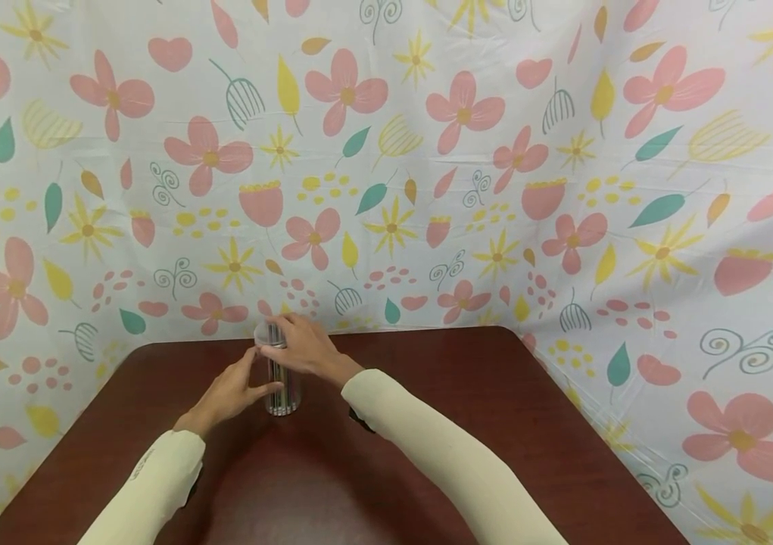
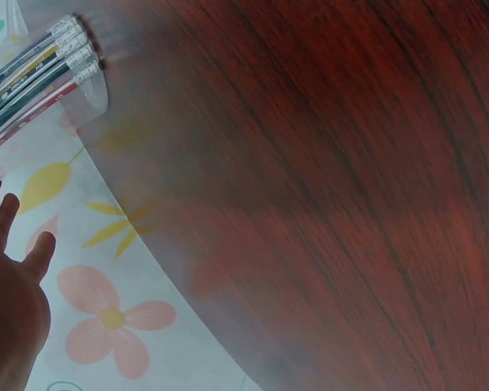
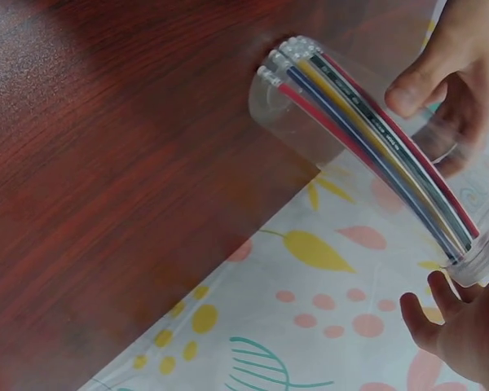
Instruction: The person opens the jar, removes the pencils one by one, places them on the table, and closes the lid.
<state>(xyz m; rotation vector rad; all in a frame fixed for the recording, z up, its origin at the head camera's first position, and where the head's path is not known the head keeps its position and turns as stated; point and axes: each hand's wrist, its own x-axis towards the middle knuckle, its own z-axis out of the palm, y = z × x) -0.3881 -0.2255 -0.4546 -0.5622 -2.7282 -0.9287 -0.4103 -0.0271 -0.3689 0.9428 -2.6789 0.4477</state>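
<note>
A clear plastic cylinder (image 1: 294, 392) stands upright near the table's far edge, with several pencils (image 3: 367, 134) in it. The pencils are red, yellow, blue and dark green, their silvery ends at the base. My left hand (image 1: 225, 390) holds the cylinder's side between thumb and fingers, the thumb across its front. At the top, my right hand (image 1: 307, 350) grips the round clear lid (image 1: 267, 333) with its fingertips. In the right wrist view, the lid end is partly cut off by the frame's edge. The left wrist view catches only the lower part of the cylinder (image 2: 96, 96).
The dark reddish-brown wooden table (image 1: 427, 424) has rounded far corners. Behind it and along the right side hangs a white cloth (image 1: 386, 174) with pink, yellow and teal flowers and leaves. The cylinder stands close to the cloth.
</note>
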